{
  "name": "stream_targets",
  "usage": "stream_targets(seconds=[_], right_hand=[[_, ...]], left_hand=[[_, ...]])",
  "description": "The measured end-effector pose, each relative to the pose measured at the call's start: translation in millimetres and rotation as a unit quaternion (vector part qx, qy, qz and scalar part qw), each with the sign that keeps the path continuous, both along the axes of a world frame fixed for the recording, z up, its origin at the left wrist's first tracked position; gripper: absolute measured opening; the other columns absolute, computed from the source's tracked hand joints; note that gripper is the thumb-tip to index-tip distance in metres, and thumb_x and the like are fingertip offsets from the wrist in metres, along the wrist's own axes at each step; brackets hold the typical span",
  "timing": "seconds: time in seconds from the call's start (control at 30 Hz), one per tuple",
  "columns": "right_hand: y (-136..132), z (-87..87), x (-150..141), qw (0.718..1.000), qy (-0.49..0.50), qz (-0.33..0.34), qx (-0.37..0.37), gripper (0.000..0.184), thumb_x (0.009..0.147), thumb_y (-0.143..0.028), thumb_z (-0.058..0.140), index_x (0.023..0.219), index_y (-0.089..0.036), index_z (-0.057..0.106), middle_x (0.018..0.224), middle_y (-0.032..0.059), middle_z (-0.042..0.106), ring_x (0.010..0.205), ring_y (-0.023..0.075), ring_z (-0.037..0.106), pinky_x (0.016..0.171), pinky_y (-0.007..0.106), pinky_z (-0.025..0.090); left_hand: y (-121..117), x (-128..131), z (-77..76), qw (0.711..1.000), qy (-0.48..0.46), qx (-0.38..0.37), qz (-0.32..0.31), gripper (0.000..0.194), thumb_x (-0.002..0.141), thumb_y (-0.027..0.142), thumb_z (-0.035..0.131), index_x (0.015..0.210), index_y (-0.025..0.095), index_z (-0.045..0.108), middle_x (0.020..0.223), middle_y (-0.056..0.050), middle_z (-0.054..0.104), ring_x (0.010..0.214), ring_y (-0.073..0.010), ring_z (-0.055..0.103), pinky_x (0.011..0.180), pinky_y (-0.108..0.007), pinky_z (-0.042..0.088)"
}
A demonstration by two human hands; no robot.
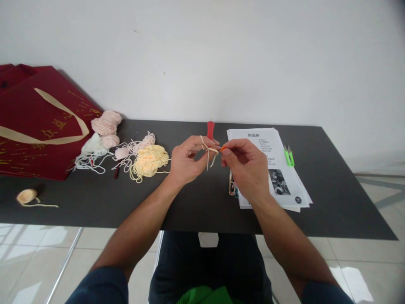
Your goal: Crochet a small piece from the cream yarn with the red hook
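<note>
Cream-yellow yarn (209, 148) loops over the fingers of my left hand (189, 159), which pinches it between thumb and forefinger; short ends hang below. Facing it, my right hand (248, 166) grips a small orange-handled tool (223, 148), apparently a crochet hook, its tip at the yarn. Most of this tool is hidden in the fingers. A red flat strip (210, 129) shows just behind my left fingertips; whether it touches them I cannot tell. To the left lies a yellow yarn ball (151, 159), with a strand running toward my left hand.
Printed sheets (264, 158) lie under and beyond my right hand, with green thread snips (289, 156) on their right edge. Pink yarn (106, 123), white yarn (94, 145) and a dark red bag (38, 122) stand left. A small cream crocheted piece (27, 196) lies front left.
</note>
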State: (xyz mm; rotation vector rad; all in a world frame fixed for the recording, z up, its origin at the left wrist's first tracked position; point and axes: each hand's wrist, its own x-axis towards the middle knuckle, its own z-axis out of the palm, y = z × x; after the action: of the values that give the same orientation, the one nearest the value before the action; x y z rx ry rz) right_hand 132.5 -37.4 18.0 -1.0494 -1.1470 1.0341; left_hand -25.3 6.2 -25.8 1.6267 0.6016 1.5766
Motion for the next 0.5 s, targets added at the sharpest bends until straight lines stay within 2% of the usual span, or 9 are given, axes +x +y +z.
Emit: stream_targets(seconds=[0.13,0.27,0.4,0.5], right_hand=[[-7.4,5.2,-7.1,1.0,-0.01,0.006,0.012,0.014,0.086,-0.028,0.078,0.092,-0.022,0.068,0.084,-0.0004,0.072,0.064,0.0109,0.066,0.061,0.027,0.059],[-11.0,3.8,-10.0,1.0,-0.009,0.001,0.024,0.012,0.084,-0.023,0.077,0.091,-0.023,0.067,0.088,0.0002,0.072,0.069,0.0118,0.069,0.068,0.028,0.062],[-13.9,2.2,-9.7,0.998,-0.037,-0.021,0.053,0.008,0.085,-0.022,0.077,0.09,-0.024,0.07,0.097,0.0019,0.073,0.087,0.015,0.072,0.079,0.03,0.062],[-15.3,2.3,-9.7,0.995,-0.078,-0.046,0.051,0.005,0.088,-0.025,0.077,0.091,-0.025,0.073,0.092,0.0,0.074,0.083,0.0142,0.072,0.074,0.029,0.06]], left_hand=[[-1.6,3.5,-6.0,0.999,-0.006,0.017,0.032,0.03,0.084,0.022,0.084,0.11,0.025,0.071,0.107,-0.005,0.082,0.099,-0.0198,0.08,0.092,-0.035,0.064],[-4.4,8.8,-5.1,0.998,-0.027,0.023,0.043,0.028,0.084,0.025,0.085,0.108,0.024,0.07,0.106,-0.005,0.082,0.099,-0.0204,0.081,0.092,-0.036,0.065],[-7.0,14.3,-3.0,0.997,-0.047,0.02,0.062,0.026,0.085,0.029,0.084,0.105,0.023,0.069,0.105,-0.007,0.082,0.099,-0.0216,0.081,0.092,-0.039,0.066],[-8.3,16.2,-3.7,0.996,-0.051,0.014,0.069,0.027,0.085,0.03,0.084,0.106,0.023,0.068,0.106,-0.007,0.082,0.097,-0.0213,0.081,0.09,-0.038,0.067]])
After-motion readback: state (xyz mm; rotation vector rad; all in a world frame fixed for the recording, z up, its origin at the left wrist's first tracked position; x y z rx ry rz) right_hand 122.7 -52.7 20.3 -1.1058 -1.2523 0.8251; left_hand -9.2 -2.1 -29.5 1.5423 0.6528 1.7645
